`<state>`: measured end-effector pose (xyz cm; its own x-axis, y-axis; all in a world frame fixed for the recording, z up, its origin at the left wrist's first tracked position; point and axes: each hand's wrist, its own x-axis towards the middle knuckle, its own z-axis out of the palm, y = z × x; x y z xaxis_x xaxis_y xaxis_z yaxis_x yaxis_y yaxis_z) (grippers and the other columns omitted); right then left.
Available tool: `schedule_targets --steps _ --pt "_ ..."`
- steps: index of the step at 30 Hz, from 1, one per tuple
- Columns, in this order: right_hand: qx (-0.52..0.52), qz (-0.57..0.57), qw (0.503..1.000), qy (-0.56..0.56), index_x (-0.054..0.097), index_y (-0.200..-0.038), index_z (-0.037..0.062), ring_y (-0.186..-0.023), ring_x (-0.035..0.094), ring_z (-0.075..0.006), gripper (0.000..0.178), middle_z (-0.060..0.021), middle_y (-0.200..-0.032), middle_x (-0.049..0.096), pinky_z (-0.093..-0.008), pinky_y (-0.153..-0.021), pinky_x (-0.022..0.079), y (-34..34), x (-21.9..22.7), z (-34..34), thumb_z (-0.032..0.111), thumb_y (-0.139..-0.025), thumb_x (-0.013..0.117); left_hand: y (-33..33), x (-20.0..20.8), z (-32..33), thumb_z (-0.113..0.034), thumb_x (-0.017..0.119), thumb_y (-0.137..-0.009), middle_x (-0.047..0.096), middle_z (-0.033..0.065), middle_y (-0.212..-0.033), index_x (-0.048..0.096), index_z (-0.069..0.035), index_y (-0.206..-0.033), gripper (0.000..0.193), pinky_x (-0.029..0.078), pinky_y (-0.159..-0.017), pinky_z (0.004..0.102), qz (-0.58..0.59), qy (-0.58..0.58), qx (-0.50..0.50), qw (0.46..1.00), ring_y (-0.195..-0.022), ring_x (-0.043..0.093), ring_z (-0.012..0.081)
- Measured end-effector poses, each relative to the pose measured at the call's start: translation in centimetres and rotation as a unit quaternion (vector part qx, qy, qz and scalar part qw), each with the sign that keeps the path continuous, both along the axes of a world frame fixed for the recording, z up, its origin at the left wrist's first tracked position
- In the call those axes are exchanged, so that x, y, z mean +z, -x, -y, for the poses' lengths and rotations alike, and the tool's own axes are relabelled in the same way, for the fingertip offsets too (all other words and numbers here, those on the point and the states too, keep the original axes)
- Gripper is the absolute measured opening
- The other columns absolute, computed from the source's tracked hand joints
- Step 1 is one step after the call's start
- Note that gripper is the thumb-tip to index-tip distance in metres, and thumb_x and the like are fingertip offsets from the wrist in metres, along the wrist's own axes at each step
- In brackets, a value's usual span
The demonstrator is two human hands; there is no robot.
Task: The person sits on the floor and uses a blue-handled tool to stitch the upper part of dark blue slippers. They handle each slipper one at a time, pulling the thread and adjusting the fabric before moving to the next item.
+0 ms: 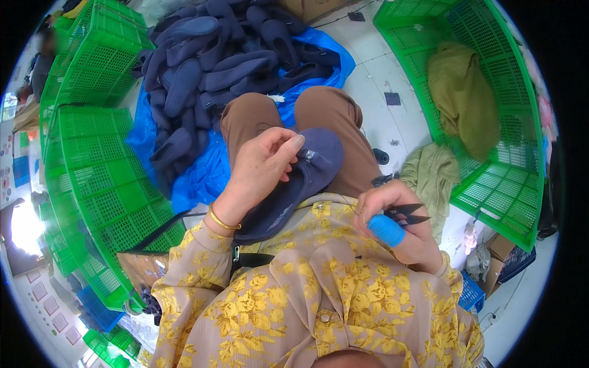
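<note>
A navy fabric slipper (322,161) lies across my lap, toe pointing away, with a small shiny patch on its upper. Over its opening is my left hand (270,156), thumb and forefinger pressed together; whatever they pinch is too small to name. My right hand (392,214) is closed beside the slipper, near my right thigh. Black thread snips (410,214) are tucked in it, their pointed blades sticking out past the palm. Blue tape (386,230) wraps one of its digits. A thin line, perhaps a needle or thread, shows faintly at its fingertips.
Beyond my knees, many navy slippers (215,61) are heaped on a blue plastic sheet (211,178). Green crates (92,147) stand at left, and another green crate (491,196) at right holds olive cloth (463,92). Pale green cloth (429,172) lies beside my right knee.
</note>
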<state>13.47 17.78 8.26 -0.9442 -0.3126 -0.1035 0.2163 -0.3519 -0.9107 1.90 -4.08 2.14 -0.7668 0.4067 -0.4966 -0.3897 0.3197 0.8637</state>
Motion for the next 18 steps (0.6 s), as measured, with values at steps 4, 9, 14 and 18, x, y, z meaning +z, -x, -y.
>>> schedule_targets --steps 4,9,14,18 --pt "-0.001 0.009 1.0 0.007 0.052 -0.108 0.0002 -0.089 0.055 -0.0109 0.014 -0.0067 -0.101 0.056 -0.0251 -0.078 0.044 0.0 -0.2 0.2 0.004 -0.095 0.053 0.0 0.2 0.0 -0.028 0.057 -0.097 0.059 -0.0001 -0.078 0.062 -0.002 -0.107 0.028 0.047 -0.055 0.0173 -0.002 0.002 -0.004 1.0 -0.063 0.054 0.0035" --pt "0.002 0.006 1.0 0.004 0.052 -0.108 0.0003 -0.089 0.055 -0.0109 0.014 -0.0068 -0.101 0.057 -0.025 -0.078 0.044 0.0 -0.1 0.2 0.003 -0.094 0.053 0.0 0.0 0.1 -0.027 0.057 -0.097 0.059 0.0003 -0.078 0.061 -0.002 -0.107 0.027 0.048 -0.056 0.0177 0.0 -0.004 -0.003 1.0 -0.064 0.054 0.004" --pt "0.0 -0.018 1.0 -0.012 0.052 -0.109 -0.0002 -0.088 0.056 -0.0111 0.015 -0.0072 -0.1 0.057 -0.0248 -0.078 0.044 0.2 -0.2 0.0 0.002 -0.094 0.053 -0.2 0.7 0.3 -0.021 0.058 -0.096 0.059 0.0016 -0.08 0.056 -0.002 -0.114 0.026 0.049 -0.057 0.0194 -0.027 0.005 0.021 0.999 -0.066 0.056 0.0059" --pt "-0.013 -0.016 1.0 -0.011 0.053 -0.109 -0.0003 -0.088 0.057 -0.0113 0.016 -0.0074 -0.1 0.057 -0.0247 -0.078 0.045 0.3 0.1 0.0 0.001 -0.093 0.053 -0.4 1.1 1.0 -0.018 0.058 -0.096 0.058 0.002 -0.08 0.053 -0.002 -0.117 0.026 0.05 -0.058 0.0198 -0.031 0.002 0.02 0.999 -0.067 0.056 0.0066"
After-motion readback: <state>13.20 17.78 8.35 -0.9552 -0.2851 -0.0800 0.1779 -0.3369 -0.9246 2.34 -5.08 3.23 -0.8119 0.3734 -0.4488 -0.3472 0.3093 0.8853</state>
